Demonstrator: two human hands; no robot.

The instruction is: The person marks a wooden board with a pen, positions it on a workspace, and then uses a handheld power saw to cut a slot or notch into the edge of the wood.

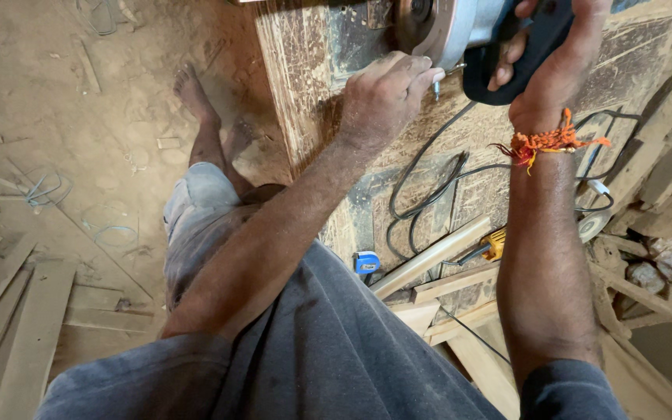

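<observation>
Grey-and-copper power router [449, 27] at upper right of frame, gripped by right hand [554, 54] on its black handle; left hand [386, 97] pinching small metal bit [435, 88] beneath. Mid-adjustment, likely; next calls for steady fingers. Resting on worn wooden desk [305, 70].

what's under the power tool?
The worn wooden board lies under the power tool. The left hand and right hand cover the contact spot, so its bit or blade cannot be seen.
</observation>
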